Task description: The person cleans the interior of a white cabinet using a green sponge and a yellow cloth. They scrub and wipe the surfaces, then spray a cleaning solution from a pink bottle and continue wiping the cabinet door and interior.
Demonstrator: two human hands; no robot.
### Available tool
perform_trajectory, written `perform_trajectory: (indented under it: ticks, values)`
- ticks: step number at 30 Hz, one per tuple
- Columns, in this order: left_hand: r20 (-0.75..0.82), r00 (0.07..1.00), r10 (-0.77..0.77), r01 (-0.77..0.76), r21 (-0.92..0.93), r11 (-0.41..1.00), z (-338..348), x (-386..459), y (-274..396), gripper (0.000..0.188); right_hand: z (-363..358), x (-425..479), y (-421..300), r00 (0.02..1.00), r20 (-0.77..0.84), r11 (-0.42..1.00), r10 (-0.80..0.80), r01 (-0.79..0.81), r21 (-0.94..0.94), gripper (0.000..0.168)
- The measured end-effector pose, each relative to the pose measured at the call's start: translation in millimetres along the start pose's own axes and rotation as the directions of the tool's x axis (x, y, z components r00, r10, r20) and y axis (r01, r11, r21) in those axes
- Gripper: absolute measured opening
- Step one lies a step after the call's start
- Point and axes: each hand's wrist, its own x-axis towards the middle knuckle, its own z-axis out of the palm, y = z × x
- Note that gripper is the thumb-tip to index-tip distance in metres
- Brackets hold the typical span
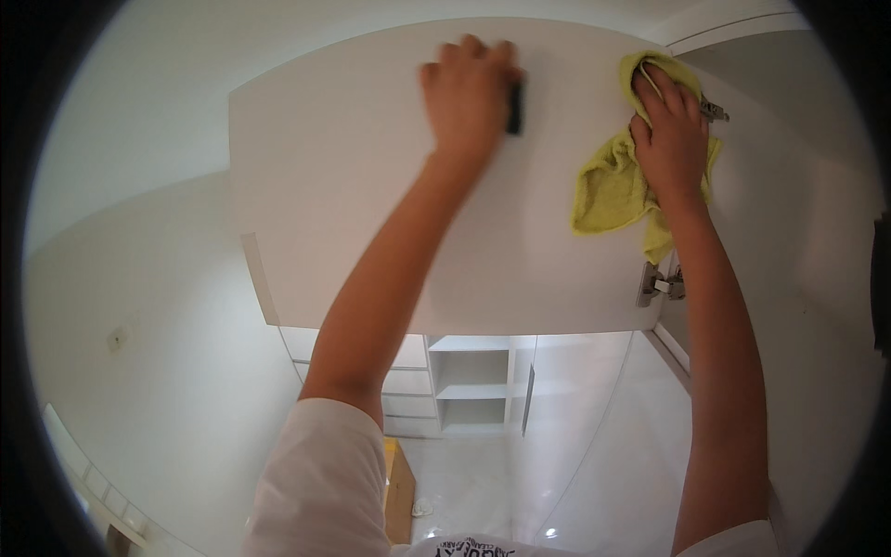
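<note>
A white cabinet door (369, 209) stands swung out before me. Against its upper part, my left hand (470, 90) grips a small dark object (515, 110), blurred and mostly covered by the fingers; I cannot tell what it is. My right hand (669, 129) is on a yellow-green cloth (607, 191) at the door's hinge side, its fingers in the folds. The cloth hangs down in loose flaps beneath the hand. One metal hinge (715, 110) shows just right of the right fingers, and another metal hinge (651, 284) is below the cloth.
The cabinet's inside wall (786, 230) rises at the right. Below the door are white drawers (407, 381), open shelves (472, 390) and a tall white door with a long handle (528, 400). A cardboard box (399, 491) stands on the glossy floor (466, 466). A wall socket (116, 339) is at the left.
</note>
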Motion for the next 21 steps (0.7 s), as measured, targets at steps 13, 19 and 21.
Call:
perform_trajectory:
  ticks: [13,19,21]
  values:
    - [0.079,0.995,-0.063,0.063,-0.006,0.998,-18,-4,5,0.013,-10,-7,8,0.996,0.050,0.997,0.070,-0.072,0.029,0.041]
    - [-0.021,0.886,-0.464,0.465,0.053,0.884,-39,6,-149,0.016,-1,-9,1,0.996,0.061,0.995,0.068,-0.072,0.064,0.043]
    - [-0.064,0.788,-0.612,0.614,0.018,0.789,-53,-19,-193,0.018,-7,-7,8,0.998,0.052,0.996,0.046,-0.050,0.073,0.042]
